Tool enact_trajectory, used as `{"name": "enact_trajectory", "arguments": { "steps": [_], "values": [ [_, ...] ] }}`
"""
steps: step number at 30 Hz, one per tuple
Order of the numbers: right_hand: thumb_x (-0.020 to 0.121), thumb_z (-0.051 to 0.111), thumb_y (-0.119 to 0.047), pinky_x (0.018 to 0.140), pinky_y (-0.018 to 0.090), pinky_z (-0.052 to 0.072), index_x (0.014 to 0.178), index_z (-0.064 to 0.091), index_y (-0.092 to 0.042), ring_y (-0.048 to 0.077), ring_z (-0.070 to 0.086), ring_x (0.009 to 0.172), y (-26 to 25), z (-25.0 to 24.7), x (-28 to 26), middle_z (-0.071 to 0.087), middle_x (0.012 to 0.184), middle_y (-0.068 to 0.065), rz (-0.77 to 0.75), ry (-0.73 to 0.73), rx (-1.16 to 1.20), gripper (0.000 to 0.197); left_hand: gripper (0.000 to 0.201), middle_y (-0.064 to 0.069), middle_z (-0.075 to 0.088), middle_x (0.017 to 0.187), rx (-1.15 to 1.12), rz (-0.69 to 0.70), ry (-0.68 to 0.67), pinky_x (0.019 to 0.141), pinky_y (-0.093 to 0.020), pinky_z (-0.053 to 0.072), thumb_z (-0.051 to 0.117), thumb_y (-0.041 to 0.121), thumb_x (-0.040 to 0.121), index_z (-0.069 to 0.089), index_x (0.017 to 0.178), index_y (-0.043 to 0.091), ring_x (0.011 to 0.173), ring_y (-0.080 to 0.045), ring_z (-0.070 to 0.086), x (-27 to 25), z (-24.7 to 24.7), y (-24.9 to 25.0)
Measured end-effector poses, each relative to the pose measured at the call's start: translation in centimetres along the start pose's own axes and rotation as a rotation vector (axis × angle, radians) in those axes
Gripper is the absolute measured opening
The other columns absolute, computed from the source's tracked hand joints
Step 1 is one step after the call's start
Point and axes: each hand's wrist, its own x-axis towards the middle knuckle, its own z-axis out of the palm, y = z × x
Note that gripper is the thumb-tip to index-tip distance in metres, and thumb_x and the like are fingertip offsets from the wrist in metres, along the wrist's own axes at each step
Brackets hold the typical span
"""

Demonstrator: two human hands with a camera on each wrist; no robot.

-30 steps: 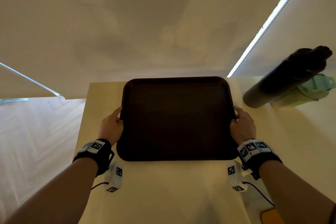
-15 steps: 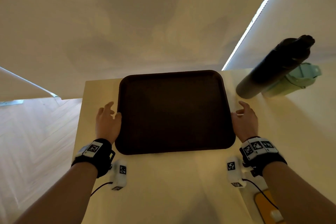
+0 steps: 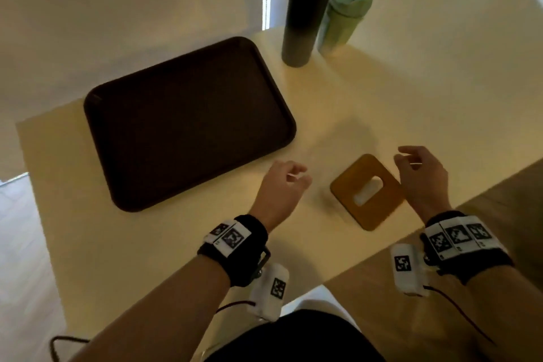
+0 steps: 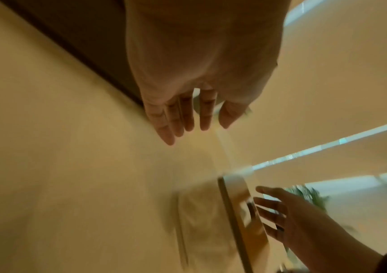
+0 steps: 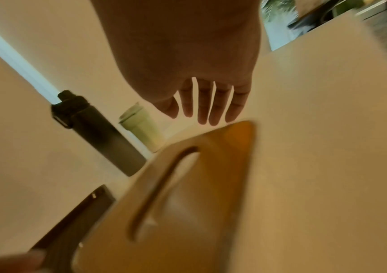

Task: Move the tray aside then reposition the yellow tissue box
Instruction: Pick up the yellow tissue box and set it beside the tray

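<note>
The dark brown tray (image 3: 188, 120) lies flat on the pale table (image 3: 382, 91) at the left, with no hand on it. The yellow tissue box (image 3: 367, 191), with a white tissue in its oval slot, stands near the table's front edge. My left hand (image 3: 286, 182) hovers just left of the box with relaxed, spread fingers (image 4: 183, 118). My right hand (image 3: 417, 167) hovers at the box's right side, fingers (image 5: 211, 107) loosely extended above its far corner. Neither hand touches the box (image 5: 188, 194). In the left wrist view the box (image 4: 241, 218) is blurred.
A tall black bottle (image 3: 308, 6) and a pale green cup (image 3: 343, 15) stand at the back of the table, right of the tray. The table's front edge runs close behind the box. Wooden floor (image 3: 17, 244) shows at the left.
Both hands have let go of the tray, which now lies at the left, and have moved right to either side of the yellow tissue box. The head view has swung right.
</note>
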Motion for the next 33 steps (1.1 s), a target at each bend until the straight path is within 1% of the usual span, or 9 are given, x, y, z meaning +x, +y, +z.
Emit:
{"name": "enact_trajectory", "arguments": {
  "steps": [3, 5, 8, 12, 16, 19, 26, 29, 33],
  "values": [
    [0.093, 0.053, -0.033, 0.086, 0.045, 0.051, 0.122, 0.062, -0.015, 0.028, 0.061, 0.1, 4.3, -0.5, -2.1, 0.066, 0.116, 0.014, 0.121, -0.014, 0.066, 0.035, 0.044, 0.001, 0.05, 0.132, -0.008, -0.028, -0.105, 0.101, -0.03, 0.041, 0.061, 0.035, 0.088, 0.058, 0.13, 0.02, 0.12, -0.013, 0.05, -0.1, 3.9, 0.7],
    [0.094, 0.052, -0.035, 0.087, 0.053, 0.055, 0.124, 0.06, -0.015, 0.033, 0.062, 0.107, 5.7, -0.2, -3.3, 0.063, 0.115, 0.011, 0.198, -0.079, 0.172, 0.037, 0.042, 0.003, 0.051, 0.125, -0.042, -0.056, -0.137, 0.1, -0.028, 0.041, 0.06, 0.033, 0.089, 0.057, 0.13, 0.02, 0.117, -0.012, 0.051, 0.0, 5.5, 1.0],
    [0.097, 0.048, -0.033, 0.078, 0.043, 0.057, 0.124, 0.059, -0.008, 0.031, 0.06, 0.111, 6.2, 0.5, -4.3, 0.06, 0.117, 0.012, 0.278, -0.126, 0.328, 0.038, 0.021, 0.009, 0.054, 0.103, -0.095, -0.09, -0.129, 0.081, -0.021, 0.044, 0.058, 0.028, 0.091, 0.059, 0.111, 0.026, 0.1, -0.007, 0.057, 0.3, 6.8, 1.3],
    [0.097, 0.048, -0.031, 0.068, 0.035, 0.056, 0.12, 0.059, -0.008, 0.03, 0.062, 0.108, 5.9, 1.1, -4.6, 0.061, 0.119, 0.015, 0.286, -0.133, 0.409, 0.034, 0.035, -0.002, 0.057, 0.124, -0.149, -0.144, -0.066, 0.098, -0.038, 0.051, 0.06, 0.039, 0.084, 0.062, 0.115, 0.026, 0.113, -0.017, 0.057, 0.4, 7.0, 1.0],
    [0.096, 0.05, -0.029, 0.062, 0.031, 0.054, 0.117, 0.061, -0.008, 0.03, 0.062, 0.106, 3.9, 2.3, -4.9, 0.062, 0.118, 0.016, 0.288, -0.19, 0.448, 0.031, 0.036, -0.003, 0.058, 0.124, -0.21, -0.173, 0.023, 0.1, -0.045, 0.05, 0.058, 0.043, 0.081, 0.063, 0.113, 0.028, 0.114, -0.02, 0.058, -0.4, 5.5, 0.1],
    [0.096, 0.051, -0.029, 0.061, 0.029, 0.053, 0.116, 0.062, -0.009, 0.028, 0.062, 0.106, 0.5, 4.1, -5.2, 0.062, 0.118, 0.014, 0.252, -0.273, 0.464, 0.03, 0.028, -0.002, 0.058, 0.125, -0.269, -0.208, 0.137, 0.098, -0.044, 0.052, 0.058, 0.042, 0.085, 0.062, 0.111, 0.033, 0.114, -0.02, 0.058, -1.5, 2.8, -0.9],
    [0.094, 0.055, -0.027, 0.062, 0.028, 0.053, 0.108, 0.062, -0.019, 0.016, 0.061, 0.099, -11.2, 10.7, -8.3, 0.063, 0.11, 0.003, 0.097, -0.551, 0.471, 0.018, 0.035, 0.002, 0.061, 0.117, -0.472, -0.258, 0.455, 0.09, -0.036, 0.049, 0.054, 0.03, 0.094, 0.057, 0.128, 0.021, 0.106, -0.015, 0.059, -5.2, -8.3, -2.4],
    [0.095, 0.053, -0.026, 0.074, 0.035, 0.058, 0.109, 0.06, -0.02, 0.013, 0.06, 0.093, -16.2, 14.5, -10.8, 0.061, 0.1, -0.003, 0.096, -0.666, 0.51, 0.016, 0.025, 0.005, 0.061, 0.106, -0.504, -0.235, 0.572, 0.089, -0.037, 0.05, 0.053, 0.028, 0.095, 0.059, 0.119, 0.022, 0.101, -0.015, 0.059, -6.5, -14.2, -3.2],
    [0.094, 0.054, -0.026, 0.086, 0.043, 0.059, 0.114, 0.06, -0.017, 0.016, 0.061, 0.1, -21.8, 20.5, -14.7, 0.061, 0.108, 0.001, 0.093, -0.756, 0.556, 0.023, 0.012, 0.002, 0.062, 0.103, -0.449, -0.185, 0.678, 0.092, -0.043, 0.052, 0.052, 0.029, 0.094, 0.062, 0.1, 0.026, 0.102, -0.022, 0.059, -7.4, -22.7, -4.7]
  ]
}}
